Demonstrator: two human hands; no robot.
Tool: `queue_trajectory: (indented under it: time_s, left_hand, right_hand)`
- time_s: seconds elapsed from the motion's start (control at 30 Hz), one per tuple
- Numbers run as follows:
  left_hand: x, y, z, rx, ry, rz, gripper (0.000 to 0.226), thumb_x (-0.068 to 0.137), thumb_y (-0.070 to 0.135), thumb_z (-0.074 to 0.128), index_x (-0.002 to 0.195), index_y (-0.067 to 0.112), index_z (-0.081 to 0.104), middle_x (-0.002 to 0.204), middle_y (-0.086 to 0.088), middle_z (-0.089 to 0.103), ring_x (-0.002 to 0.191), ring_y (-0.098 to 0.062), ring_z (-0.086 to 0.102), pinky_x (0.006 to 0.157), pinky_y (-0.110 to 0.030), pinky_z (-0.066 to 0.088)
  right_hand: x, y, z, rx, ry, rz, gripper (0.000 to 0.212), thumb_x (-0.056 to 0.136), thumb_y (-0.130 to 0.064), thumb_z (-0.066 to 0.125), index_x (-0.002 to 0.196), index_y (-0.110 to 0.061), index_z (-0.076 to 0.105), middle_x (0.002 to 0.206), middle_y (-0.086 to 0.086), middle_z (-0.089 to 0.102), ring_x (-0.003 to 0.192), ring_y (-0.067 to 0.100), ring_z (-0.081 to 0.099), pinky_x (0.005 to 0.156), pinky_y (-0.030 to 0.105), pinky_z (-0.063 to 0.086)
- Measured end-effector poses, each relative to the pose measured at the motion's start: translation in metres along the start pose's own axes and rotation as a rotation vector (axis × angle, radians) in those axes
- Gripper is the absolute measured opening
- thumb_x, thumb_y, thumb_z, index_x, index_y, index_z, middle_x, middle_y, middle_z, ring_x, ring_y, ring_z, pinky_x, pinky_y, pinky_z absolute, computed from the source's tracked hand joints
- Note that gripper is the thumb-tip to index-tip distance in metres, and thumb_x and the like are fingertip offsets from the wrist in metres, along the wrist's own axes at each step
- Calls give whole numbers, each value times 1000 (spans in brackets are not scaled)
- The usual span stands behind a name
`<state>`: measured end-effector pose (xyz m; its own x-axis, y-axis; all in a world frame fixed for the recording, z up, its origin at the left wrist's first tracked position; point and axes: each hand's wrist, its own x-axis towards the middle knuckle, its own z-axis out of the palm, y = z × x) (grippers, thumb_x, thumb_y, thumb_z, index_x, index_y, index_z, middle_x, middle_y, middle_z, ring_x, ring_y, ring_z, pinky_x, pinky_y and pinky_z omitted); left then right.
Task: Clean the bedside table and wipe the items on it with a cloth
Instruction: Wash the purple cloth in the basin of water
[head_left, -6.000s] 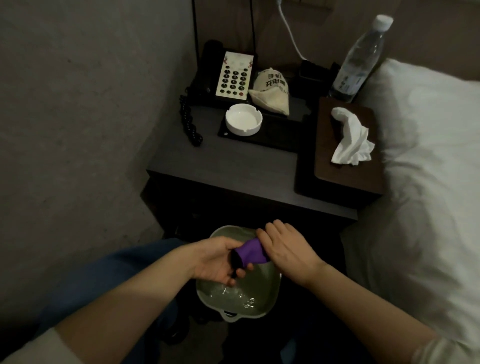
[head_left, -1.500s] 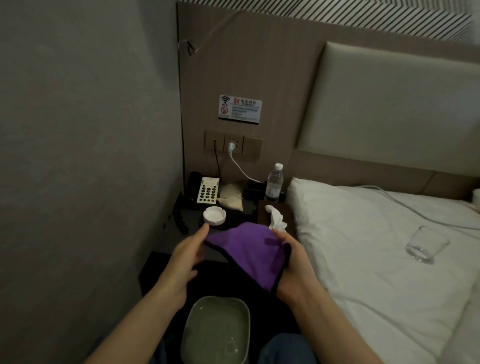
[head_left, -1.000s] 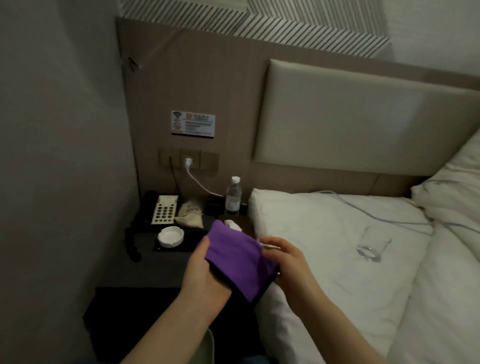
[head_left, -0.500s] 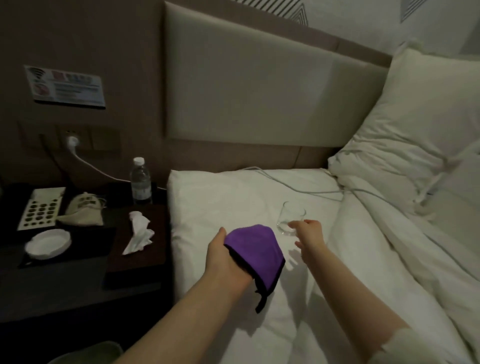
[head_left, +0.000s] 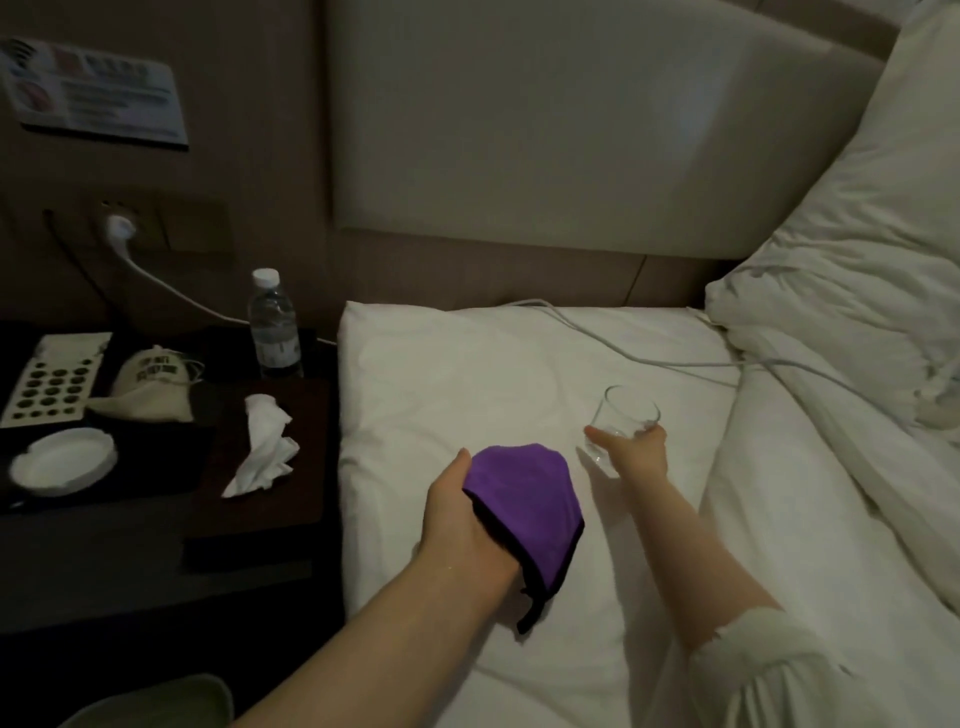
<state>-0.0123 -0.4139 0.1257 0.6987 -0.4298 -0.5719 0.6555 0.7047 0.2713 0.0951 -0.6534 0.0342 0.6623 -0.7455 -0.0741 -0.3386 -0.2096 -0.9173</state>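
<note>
1. The right hand (head_left: 636, 453) is stretched out over the bed (head_left: 519, 374) and has its thumb and fingers curled round the lower part of a clear drinking glass (head_left: 621, 423); the glass stands on the white sheet, so I take it as gripped but not lifted.
2. The left hand (head_left: 467, 519) hovers just above the sheet, close beside the glass, with the purple cloth (head_left: 524, 506) draped over its fingers and pinned by the thumb. How far the fingers are bent under the fabric I cannot tell.
3. To my eye the step in hand is fetching the glass to wipe it.
4. The next move calls for a firm lift off the soft bedding, then bringing glass and cloth together.
5. The counter (head_left: 156, 525) lies to the left, well apart from both hands. It carries a white ashtray (head_left: 62, 462), a crumpled tissue (head_left: 265, 447), a water bottle (head_left: 272, 327), a small pouch (head_left: 150, 387) and a keypad phone (head_left: 49, 384); all appear untouched.
</note>
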Motion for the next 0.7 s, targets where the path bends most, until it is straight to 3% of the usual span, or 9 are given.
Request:
queue_trajectory:
  time_s: [0.07, 0.17, 0.27, 0.33, 0.47, 0.57, 0.63, 0.7]
  left_hand:
    - [0, 3, -4, -13, 17, 9, 49, 98, 44, 43, 109, 2, 67, 104, -16, 70, 100, -34, 62, 83, -41, 47]
    - [-5, 8, -10, -22, 24, 16, 49, 97, 44, 44, 111, 4, 68, 104, -15, 70, 103, -33, 62, 87, -41, 47]
    - [-14, 16, -13, -19, 8, 46, 51, 98, 44, 42, 117, 3, 65, 112, -17, 68, 106, -33, 60, 89, -41, 45]
    - [-24, 21, -15, -42, -29, 70, 51, 98, 46, 40, 120, 5, 63, 119, -18, 65, 106, -32, 59, 88, -41, 45]
    - [-49, 34, -26, -97, -83, 171, 55, 99, 50, 35, 116, 5, 61, 110, -13, 67, 95, -27, 60, 81, -40, 44]
    - [-75, 51, -46, -43, -60, 351, 54, 98, 50, 37, 126, 9, 57, 104, -7, 70, 106, -23, 59, 85, -36, 43]
    - [-97, 66, -62, -40, -67, 411, 62, 93, 54, 41, 136, 10, 49, 121, -4, 65, 119, -23, 54, 99, -36, 40]
    - [-123, 78, -79, -47, -107, 442, 73, 84, 62, 44, 138, 13, 48, 125, -5, 64, 119, -21, 55, 109, -37, 33]
  right_hand:
    - [10, 4, 2, 36, -24, 19, 84, 68, -24, 86, 135, -2, 41, 128, 17, 53, 120, 31, 53, 105, 45, 42]
    - [13, 6, 0, -37, -13, 8, 70, 68, -30, 85, 121, 2, 53, 107, 11, 57, 101, 23, 57, 88, 34, 44]
    - [-9, 1, -1, -37, 98, -54, 64, 67, -34, 85, 115, -8, 51, 104, 2, 55, 100, 23, 55, 83, 31, 41]
    - [-29, -7, 2, 29, 73, -90, 60, 66, -33, 86, 110, -10, 52, 103, 2, 56, 98, 25, 58, 84, 34, 46]
    - [-87, -39, 6, 213, -208, -68, 52, 64, -36, 87, 99, -10, 59, 92, 8, 60, 86, 23, 59, 80, 35, 48]
    - [-156, -66, -3, 329, -410, -80, 63, 54, -44, 89, 99, -7, 67, 88, 9, 67, 83, 22, 65, 74, 34, 54]
    - [-203, -81, -9, 359, -530, -98, 70, 44, -53, 90, 97, -10, 71, 88, 8, 72, 80, 20, 70, 65, 27, 54]
    - [-250, -94, -10, 366, -639, -96, 69, 42, -59, 88, 92, -13, 74, 89, 8, 75, 79, 20, 72, 61, 23, 54]
